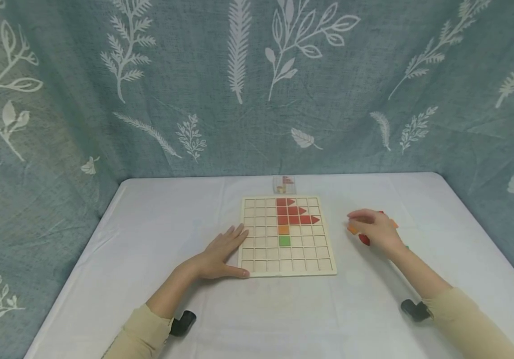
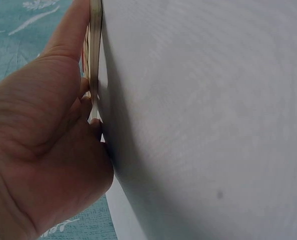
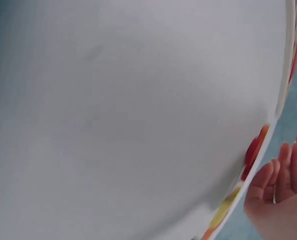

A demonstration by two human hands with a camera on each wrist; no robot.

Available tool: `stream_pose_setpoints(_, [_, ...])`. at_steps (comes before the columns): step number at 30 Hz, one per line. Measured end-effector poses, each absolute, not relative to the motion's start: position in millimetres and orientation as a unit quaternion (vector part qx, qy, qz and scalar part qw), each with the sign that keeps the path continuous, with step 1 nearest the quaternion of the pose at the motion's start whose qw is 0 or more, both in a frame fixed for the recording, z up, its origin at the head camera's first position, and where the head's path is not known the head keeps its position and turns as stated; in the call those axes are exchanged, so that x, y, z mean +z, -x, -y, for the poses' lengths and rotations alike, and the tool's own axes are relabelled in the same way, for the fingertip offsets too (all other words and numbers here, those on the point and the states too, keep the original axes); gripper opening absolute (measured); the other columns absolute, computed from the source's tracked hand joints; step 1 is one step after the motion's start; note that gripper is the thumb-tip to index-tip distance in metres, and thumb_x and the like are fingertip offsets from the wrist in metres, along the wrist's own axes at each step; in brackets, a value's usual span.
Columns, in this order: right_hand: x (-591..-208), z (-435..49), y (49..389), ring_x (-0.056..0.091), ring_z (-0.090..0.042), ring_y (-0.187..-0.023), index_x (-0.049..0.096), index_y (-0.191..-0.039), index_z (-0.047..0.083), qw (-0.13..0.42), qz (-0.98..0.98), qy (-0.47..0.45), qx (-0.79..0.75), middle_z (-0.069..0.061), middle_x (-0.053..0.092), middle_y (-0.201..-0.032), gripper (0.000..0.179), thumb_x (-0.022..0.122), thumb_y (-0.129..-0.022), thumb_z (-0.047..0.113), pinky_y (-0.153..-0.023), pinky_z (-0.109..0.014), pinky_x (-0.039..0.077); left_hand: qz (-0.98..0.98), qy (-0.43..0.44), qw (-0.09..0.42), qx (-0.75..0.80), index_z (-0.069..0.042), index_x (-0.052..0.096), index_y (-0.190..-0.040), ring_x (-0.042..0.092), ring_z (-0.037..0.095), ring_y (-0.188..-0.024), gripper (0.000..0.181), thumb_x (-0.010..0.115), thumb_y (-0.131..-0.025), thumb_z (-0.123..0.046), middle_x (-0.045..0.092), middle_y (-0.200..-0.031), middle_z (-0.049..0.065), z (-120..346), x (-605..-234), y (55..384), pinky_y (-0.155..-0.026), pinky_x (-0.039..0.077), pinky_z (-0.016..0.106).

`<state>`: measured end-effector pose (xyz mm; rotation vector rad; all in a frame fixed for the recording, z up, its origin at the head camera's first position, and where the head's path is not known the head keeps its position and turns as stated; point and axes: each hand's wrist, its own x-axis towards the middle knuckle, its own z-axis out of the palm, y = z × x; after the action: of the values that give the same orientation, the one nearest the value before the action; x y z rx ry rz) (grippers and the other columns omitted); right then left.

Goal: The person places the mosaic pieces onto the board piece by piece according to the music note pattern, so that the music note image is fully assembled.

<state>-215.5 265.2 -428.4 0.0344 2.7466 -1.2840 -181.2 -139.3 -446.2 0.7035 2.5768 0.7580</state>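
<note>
My left hand (image 1: 221,254) lies with fingers spread at the left edge of a pale square grid board (image 1: 263,253), fingertips and thumb touching its rim. On the board sit several red pieces (image 1: 288,220), some with pointed ends, above an orange square (image 1: 283,230) and a green square (image 1: 285,241). My right hand (image 1: 377,232) hovers, fingers loosely bent, over loose pieces right of the board. An orange piece (image 1: 352,230) and a dark red piece (image 1: 364,240) show beside it; the hand partly hides others. In the right wrist view, no piece is visible between the fingers.
A small picture card (image 1: 284,184) lies behind the board, near the table's back edge. A yellow piece (image 3: 223,209) is among the loose ones. White cloth (image 1: 171,214) covers the table, and a blue-green leaf-patterned curtain (image 1: 248,129) hangs behind.
</note>
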Motion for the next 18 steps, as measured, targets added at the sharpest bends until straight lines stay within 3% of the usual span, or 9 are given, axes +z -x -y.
stream_pose_setpoints(2, [-427.5, -272.5, 214.5, 0.057, -0.032, -0.112, 0.064, -0.124, 0.003, 0.056, -0.912, -0.020, -0.406, -0.018, 0.063, -0.123, 0.035, 0.063, -0.096, 0.024, -0.087, -0.039, 0.050, -0.913, -0.247, 0.183, 0.269, -0.005, 0.019, -0.155, 0.000, 0.033, -0.149, 0.103, 0.075, -0.081, -0.049, 0.008, -0.163, 0.013, 139.3, -445.9, 181.0, -0.120, 0.002, 0.051])
stream_pose_setpoints(4, [-427.8, -277.6, 214.6, 0.057, -0.034, -0.112, 0.064, -0.122, 0.001, 0.064, -0.914, -0.028, -0.399, -0.020, 0.064, -0.121, 0.035, 0.065, -0.094, 0.024, -0.087, -0.041, 0.050, -0.913, -0.245, 0.184, 0.269, -0.005, 0.019, -0.155, 0.001, 0.033, -0.149, 0.103, 0.075, -0.081, -0.050, 0.008, -0.163, 0.012, 139.4, -445.7, 180.6, -0.120, 0.002, 0.051])
stream_pose_setpoints(10, [-434.4, -282.3, 216.7, 0.064, -0.028, -0.092, 0.068, -0.110, 0.001, 0.047, -0.940, 0.001, -0.338, -0.016, 0.071, -0.102, 0.033, 0.075, -0.086, 0.023, -0.072, -0.032, 0.051, -0.913, -0.246, 0.182, 0.271, -0.005, 0.019, -0.155, 0.001, 0.033, -0.149, 0.103, 0.075, -0.081, -0.049, 0.008, -0.163, 0.013, 139.1, -446.4, 179.8, -0.120, 0.002, 0.051])
stream_pose_setpoints(18, [-438.2, -277.3, 215.9, 0.062, -0.021, -0.076, 0.069, -0.104, 0.001, 0.001, -0.955, 0.040, -0.296, -0.013, 0.071, -0.092, 0.027, 0.076, -0.083, 0.016, -0.067, -0.034, 0.049, -0.912, -0.252, 0.177, 0.270, -0.004, 0.020, -0.155, 0.001, 0.033, -0.149, 0.103, 0.075, -0.081, -0.050, 0.009, -0.163, 0.013, 139.7, -448.6, 181.5, -0.120, 0.003, 0.051])
